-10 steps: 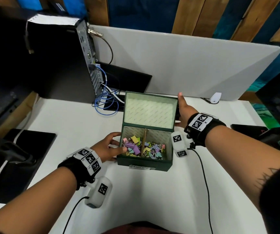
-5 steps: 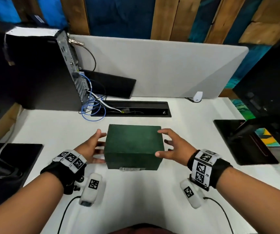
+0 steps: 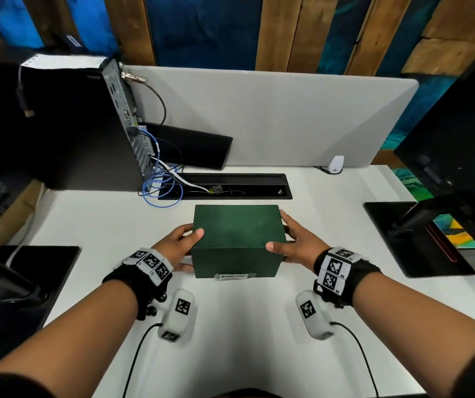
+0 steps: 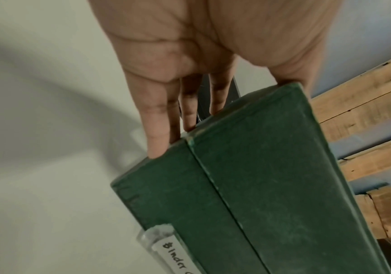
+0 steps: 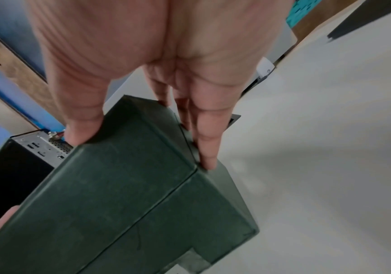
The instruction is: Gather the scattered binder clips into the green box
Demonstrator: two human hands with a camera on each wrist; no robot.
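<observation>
The green box (image 3: 237, 239) stands shut at the middle of the white desk (image 3: 101, 219), a handwritten label (image 3: 235, 276) on its front. No binder clips show; the lid hides the inside. My left hand (image 3: 177, 244) grips the box's left side, thumb on the lid and fingers (image 4: 159, 129) down the side wall. My right hand (image 3: 296, 242) grips the right side the same way, thumb on top and fingers (image 5: 206, 140) along the wall. In the wrist views the green box (image 4: 260, 176) (image 5: 119, 194) fills the frame below each palm. Whether it is off the desk I cannot tell.
A black computer tower (image 3: 87, 124) with blue cables (image 3: 159, 185) stands at the back left. A cable slot (image 3: 225, 186) runs behind the box, below a grey divider (image 3: 273, 116). Black pads lie at left (image 3: 29, 282) and right (image 3: 420, 239); a small white device (image 3: 335, 165) sits far right.
A second ago the lid stood open over coloured clips, my right hand on its edge. The lid has come down, and both hands have closed in on the box's sides.
</observation>
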